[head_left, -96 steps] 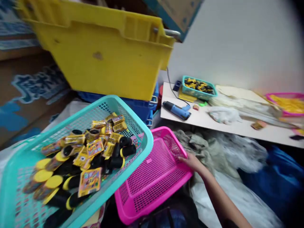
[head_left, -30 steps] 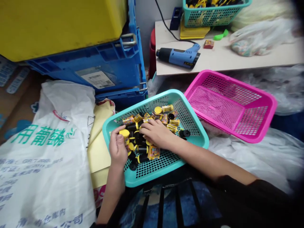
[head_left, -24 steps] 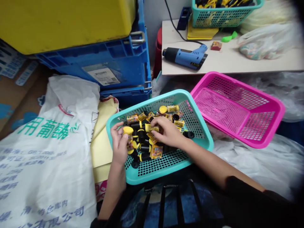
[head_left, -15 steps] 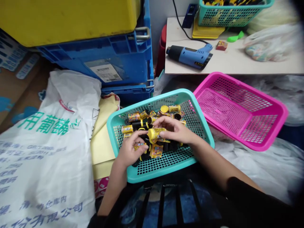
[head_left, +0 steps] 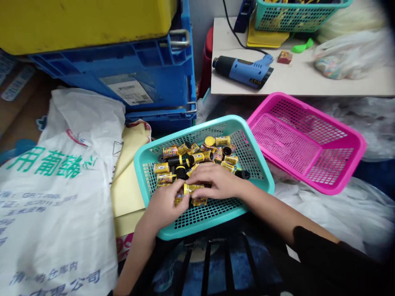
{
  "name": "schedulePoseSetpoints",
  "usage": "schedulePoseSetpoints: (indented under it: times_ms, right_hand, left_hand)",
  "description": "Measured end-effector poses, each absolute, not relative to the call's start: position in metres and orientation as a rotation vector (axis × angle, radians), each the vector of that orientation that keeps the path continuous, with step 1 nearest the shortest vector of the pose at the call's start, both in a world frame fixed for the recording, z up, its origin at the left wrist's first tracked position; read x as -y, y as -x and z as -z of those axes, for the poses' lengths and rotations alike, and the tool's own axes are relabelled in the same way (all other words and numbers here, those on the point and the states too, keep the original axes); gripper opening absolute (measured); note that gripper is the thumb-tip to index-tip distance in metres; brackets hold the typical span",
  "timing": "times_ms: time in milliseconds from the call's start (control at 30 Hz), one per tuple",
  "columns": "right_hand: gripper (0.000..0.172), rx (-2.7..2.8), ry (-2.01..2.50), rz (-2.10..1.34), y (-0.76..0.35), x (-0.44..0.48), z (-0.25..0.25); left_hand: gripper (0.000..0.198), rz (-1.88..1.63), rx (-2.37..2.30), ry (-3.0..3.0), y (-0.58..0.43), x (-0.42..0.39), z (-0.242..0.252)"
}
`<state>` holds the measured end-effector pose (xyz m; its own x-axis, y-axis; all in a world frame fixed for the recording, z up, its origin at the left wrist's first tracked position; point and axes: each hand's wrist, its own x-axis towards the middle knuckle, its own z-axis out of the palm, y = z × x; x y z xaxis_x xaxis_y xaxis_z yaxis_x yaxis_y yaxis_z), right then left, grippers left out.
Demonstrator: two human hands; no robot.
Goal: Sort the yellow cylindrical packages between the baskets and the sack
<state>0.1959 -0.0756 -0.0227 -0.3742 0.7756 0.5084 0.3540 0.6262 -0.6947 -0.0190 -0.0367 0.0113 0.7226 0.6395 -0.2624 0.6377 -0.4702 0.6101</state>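
Around: a blue crate (head_left: 148,70) stood behind, a pink mesh basket (head_left: 354,164) just right, a blue heat gun (head_left: 242,72) on a board beyond.
Grip: the left hand (head_left: 165,205) and right hand (head_left: 216,183) were nearly closed, both on a yellow-labelled cylinder (head_left: 193,189).
Place: it lay low in a teal mesh basket (head_left: 212,123), among others.

The top edge cuts off the far teal basket (head_left: 286,19), and the fingers (head_left: 205,179) hide some yellow-and-black canisters (head_left: 165,178) beneath them.
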Motion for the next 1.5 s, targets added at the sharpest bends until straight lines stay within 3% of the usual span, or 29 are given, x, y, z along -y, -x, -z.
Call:
schedulePoseSetpoints:
  times_ms: [133, 267, 333, 433, 600, 733, 900, 967, 1100, 1233, 1333, 1500]
  right_hand:
    - [0.025, 1.807, 1.595, -0.242, -0.214, 0.058, 0.025]
    - [0.014, 1.659, 2.148, -0.135, -0.232, 0.048, 0.039]
    - [0.009, 1.705, 2.005, -0.079, -0.235, 0.051, 0.038]
    - [0.016, 1.764, 1.559, 0.094, -0.225, 0.065, 0.023]
    - [0.009, 1.839, 1.128, 0.306, -0.196, 0.088, -0.001]
    - [0.016, 1.761, 1.182, 0.005, -0.189, 0.086, -0.005]
    - [0.03, 1.497, 1.289, -0.942, -0.182, 0.075, -0.006]
    - [0.039, 1.457, 1.329, -1.128, -0.174, 0.072, -0.005]
    - [0.048, 1.583, 1.516, -1.071, -0.165, 0.054, -0.005]
    - [0.025, 1.856, 1.856, -0.734, -0.16, 0.021, -0.002]
    - [0.034, 2.015, 1.911, -0.693, -0.15, 0.005, 0.006]
    - [0.028, 1.984, 1.858, -0.7, -0.146, 0.008, 0.008]
  left_hand:
    - [0.032, 0.177, -1.044, -2.329, 0.027, 0.047, -0.021]
    - [0.044, 0.08, -1.043, -2.268, 0.036, 0.048, -0.017]
    - [0.039, -0.085, -1.077, -2.18, 0.036, 0.046, -0.014]
    - [0.031, -0.492, -1.14, -1.804, 0.026, 0.045, -0.014]
    - [0.049, -0.796, -0.901, -1.04, -0.002, 0.052, -0.016]
    - [0.05, -0.904, -1.004, -1.009, -0.01, 0.053, -0.009]
    - [0.057, -0.885, -1.043, -1.1, -0.005, 0.056, -0.005]
    - [0.058, -0.895, -1.028, -1.117, -0.002, 0.058, -0.005]
    - [0.05, -0.98, -1.073, -1.065, 0.006, 0.056, -0.002]
    - [0.044, -1.035, -1.142, -1.009, 0.017, 0.048, 0.003]
    - [0.045, -1.031, -1.173, -1.012, 0.021, 0.045, 0.006]
    - [0.046, -1.021, -1.242, -1.047, 0.03, 0.043, 0.017]
